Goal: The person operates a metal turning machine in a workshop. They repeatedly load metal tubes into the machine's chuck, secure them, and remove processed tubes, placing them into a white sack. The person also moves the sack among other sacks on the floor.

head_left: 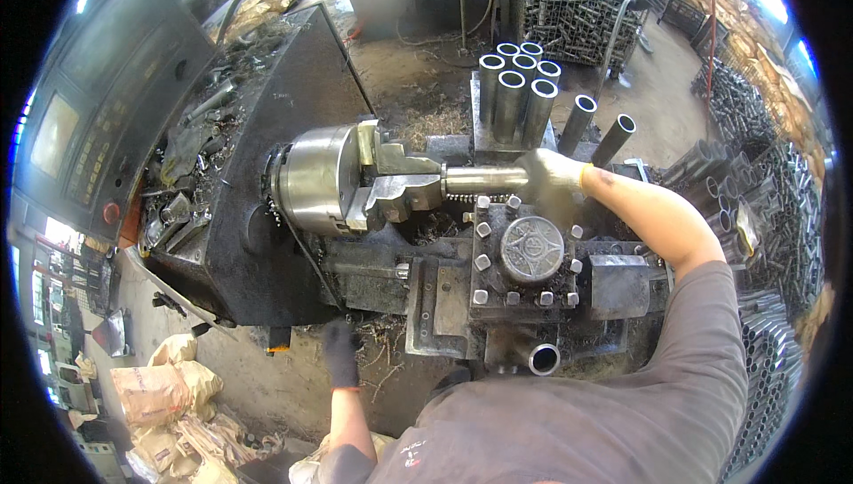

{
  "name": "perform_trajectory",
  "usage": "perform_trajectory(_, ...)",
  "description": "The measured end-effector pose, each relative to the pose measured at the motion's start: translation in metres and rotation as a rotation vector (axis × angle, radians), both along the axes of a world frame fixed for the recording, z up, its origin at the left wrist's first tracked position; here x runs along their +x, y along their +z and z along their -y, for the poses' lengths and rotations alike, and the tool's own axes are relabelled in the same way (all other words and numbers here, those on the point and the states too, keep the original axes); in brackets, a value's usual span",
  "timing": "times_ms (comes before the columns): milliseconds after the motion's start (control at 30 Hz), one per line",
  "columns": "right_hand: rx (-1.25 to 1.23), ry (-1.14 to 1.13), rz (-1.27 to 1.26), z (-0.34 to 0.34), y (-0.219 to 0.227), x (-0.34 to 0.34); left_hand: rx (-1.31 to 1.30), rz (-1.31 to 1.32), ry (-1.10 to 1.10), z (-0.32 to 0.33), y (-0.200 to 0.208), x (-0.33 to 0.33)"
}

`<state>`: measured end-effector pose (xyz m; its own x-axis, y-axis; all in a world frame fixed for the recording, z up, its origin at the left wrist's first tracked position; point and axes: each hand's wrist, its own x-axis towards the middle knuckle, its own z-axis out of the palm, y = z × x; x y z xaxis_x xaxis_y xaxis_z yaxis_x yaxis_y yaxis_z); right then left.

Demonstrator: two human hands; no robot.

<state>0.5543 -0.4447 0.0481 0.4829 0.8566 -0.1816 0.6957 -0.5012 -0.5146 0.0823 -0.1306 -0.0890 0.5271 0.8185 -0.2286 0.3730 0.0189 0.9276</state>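
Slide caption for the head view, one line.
Light-gloved right hand on a metal tube at the lathe chuck, dark-gloved left hand lower in frame.

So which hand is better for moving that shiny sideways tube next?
Probably the right hand: it seems to grip the tube at one end. The left hand is down low, clearly apart from it.

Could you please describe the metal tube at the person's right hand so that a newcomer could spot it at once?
Find the big round silver chuck, left of the picture's centre. In line with it to the right is a shiny metal tube, its far end covered by the person's pale-gloved right hand. Unlike the standing tubes just beyond, it lies on its side.
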Motion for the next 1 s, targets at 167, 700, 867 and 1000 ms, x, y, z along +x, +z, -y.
perform_trajectory(167, -0.101, -0.077, -0.148, -0.005, -0.022, 0.006, -0.278, 0.433, 0.846, -0.075, -0.056, -0.087)
perform_trajectory(700, -0.142, 0.099, 0.040, -0.081, 0.060, -0.005, -0.570, 0.399, 0.512, -0.164, -0.059, -0.145)
perform_trajectory(867, -0.513, 0.043, 0.415, -0.014, -0.003, 0.008, -0.312, 0.306, 0.535, -0.141, -0.047, -0.132)
perform_trajectory(1000, 0.055, -0.174, -0.027, -0.024, -0.002, -0.001, 0.498, -0.115, 0.632, -0.096, 0.030, -0.117)
